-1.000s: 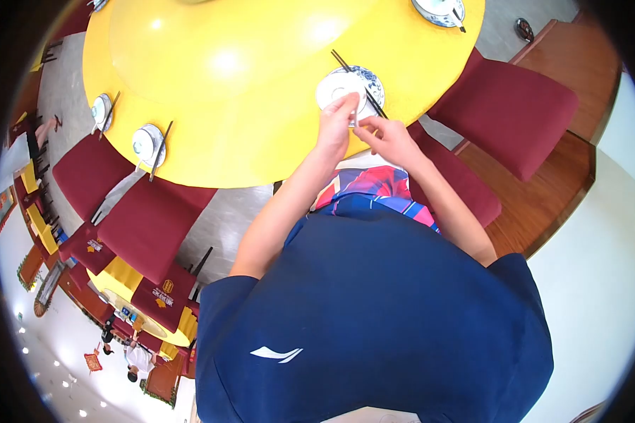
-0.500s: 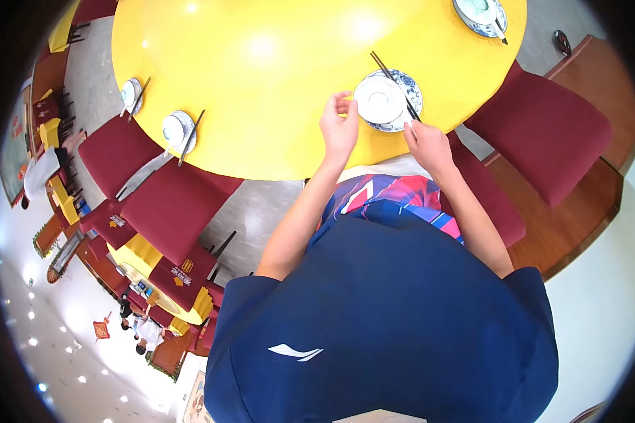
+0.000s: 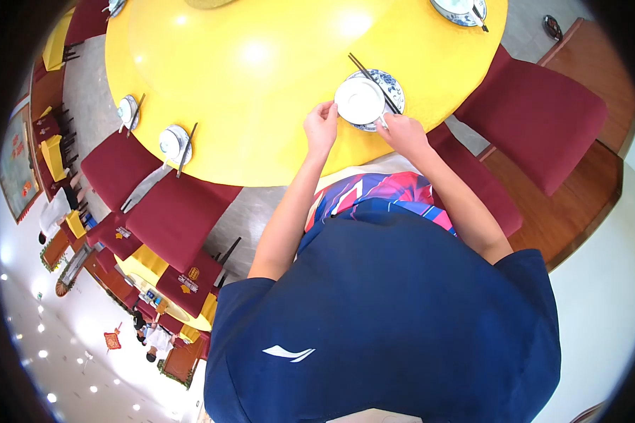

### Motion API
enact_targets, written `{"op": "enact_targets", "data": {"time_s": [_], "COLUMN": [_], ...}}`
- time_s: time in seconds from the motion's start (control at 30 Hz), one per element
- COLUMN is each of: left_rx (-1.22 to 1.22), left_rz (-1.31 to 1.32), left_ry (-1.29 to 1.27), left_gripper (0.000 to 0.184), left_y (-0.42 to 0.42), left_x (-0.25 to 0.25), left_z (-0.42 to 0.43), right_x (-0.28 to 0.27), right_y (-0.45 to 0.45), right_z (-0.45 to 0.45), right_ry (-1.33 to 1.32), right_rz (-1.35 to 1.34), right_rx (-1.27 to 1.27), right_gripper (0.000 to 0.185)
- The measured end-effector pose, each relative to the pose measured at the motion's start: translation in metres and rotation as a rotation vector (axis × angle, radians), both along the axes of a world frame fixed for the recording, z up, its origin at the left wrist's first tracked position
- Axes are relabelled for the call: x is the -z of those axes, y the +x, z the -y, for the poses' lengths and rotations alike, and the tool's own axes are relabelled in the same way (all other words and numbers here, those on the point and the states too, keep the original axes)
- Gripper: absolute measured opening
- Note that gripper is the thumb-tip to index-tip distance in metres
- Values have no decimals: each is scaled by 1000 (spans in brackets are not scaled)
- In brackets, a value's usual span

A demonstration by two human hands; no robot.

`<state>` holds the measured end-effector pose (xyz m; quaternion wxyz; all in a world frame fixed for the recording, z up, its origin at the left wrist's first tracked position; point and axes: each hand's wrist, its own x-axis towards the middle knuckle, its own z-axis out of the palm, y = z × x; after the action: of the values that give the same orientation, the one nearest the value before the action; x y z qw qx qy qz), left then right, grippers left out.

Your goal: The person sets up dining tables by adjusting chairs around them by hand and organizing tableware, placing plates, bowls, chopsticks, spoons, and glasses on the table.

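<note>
A white bowl (image 3: 360, 101) stands on a blue-and-white patterned plate (image 3: 395, 83) near the edge of the round table. My left hand (image 3: 321, 128) has its fingertips closed at the bowl's left rim. On the other side, my right hand (image 3: 403, 134) pinches what looks like the white handle of a spoon (image 3: 384, 120) by the bowl's lower right; the rest of the spoon is hard to make out. Dark chopsticks (image 3: 374, 81) lie slantwise across the plate, just right of the bowl.
The yellow-covered table (image 3: 261, 134) carries other place settings, one with a bowl (image 3: 172, 142) at left and one with a plate (image 3: 462, 10) at upper right. Dark red chairs (image 3: 543, 116) stand around it. Distant people (image 3: 155, 337) are at lower left.
My left hand has gone from loosely spread beside the bowl to closed at its rim. The view has shifted, so the table setting appears slightly further left.
</note>
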<state>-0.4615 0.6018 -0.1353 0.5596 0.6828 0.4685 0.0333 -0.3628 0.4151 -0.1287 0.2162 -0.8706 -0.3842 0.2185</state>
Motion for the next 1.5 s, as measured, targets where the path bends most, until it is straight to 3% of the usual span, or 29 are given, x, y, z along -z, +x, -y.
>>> {"op": "enact_targets", "data": {"time_s": [0.1, 0.23, 0.3, 0.43, 0.57, 0.7, 0.8, 0.9, 0.97, 1.03, 1.1, 1.13, 1.17, 1.2, 1.33, 1.4, 1.43, 1.5], "left_rx": [-40, -97, 32, 43, 91, 136, 143, 172, 183, 154, 157, 35, 103, -64, -527, -691, -686, -424], "left_rz": [-3, -33, -240, -39, 83, 147, 113, 57, 33, -169, -320, -309, -350, -430, -426, -246, -245, -484], "left_ry": [-104, -25, 89, 30, -290, -558, -498, -482, -350, -342, -309, -300, -170, -270, -379, -489, -507, -415], "left_gripper": [27, 27, 26, 28, 28, 25, 26, 31, 42, 57, 67, 73, 74, 73, 63, 50, 48, 44], "left_y": [-8, -59, -96, -140, -139, -156, -199, -274, -338, -416, -512, -567, -619, -646, -788, -851, -882, -944], "left_x": [-4, 31, 53, 65, 60, 62, 59, 56, 51, 49, 77, 93, 104, 65, 49, 51, 47, 29], "left_z": [0, -4, -13, -25, -52, -73, -75, -84, -93, -102, -108, -104, -104, -98, -43, -3, 18, 47], "right_x": [-10, -21, -37, -52, -66, -60, -61, -48, -44, -49, -25, -11, 4, 21, 72, 106, 127, 160], "right_y": [4, 14, 19, 4, -64, -158, -223, -262, -272, -289, -299, -303, -305, -309, -343, -369, -386, -417], "right_z": [6, 23, 34, 69, 90, 103, 100, 111, 114, 112, 128, 136, 141, 149, 135, 121, 113, 86], "right_ry": [-91, -56, -111, -152, -212, -183, -173, -217, -196, -234, -265, -303, -329, -302, -287, -225, -214, -9], "right_rz": [-44, -62, -95, 9, 91, -206, -248, -382, -458, -580, -635, -722, -804, -925, -948, -771, -783, -820], "right_rx": [-19, -17, 63, 230, 429, 643, 630, 734, 775, 839, 777, 765, 747, 747, 779, 675, 658, 595], "right_gripper": [39, 44, 45, 43, 42, 47, 49, 49, 47, 44, 41, 40, 39, 37, 36, 33, 33, 28]}}
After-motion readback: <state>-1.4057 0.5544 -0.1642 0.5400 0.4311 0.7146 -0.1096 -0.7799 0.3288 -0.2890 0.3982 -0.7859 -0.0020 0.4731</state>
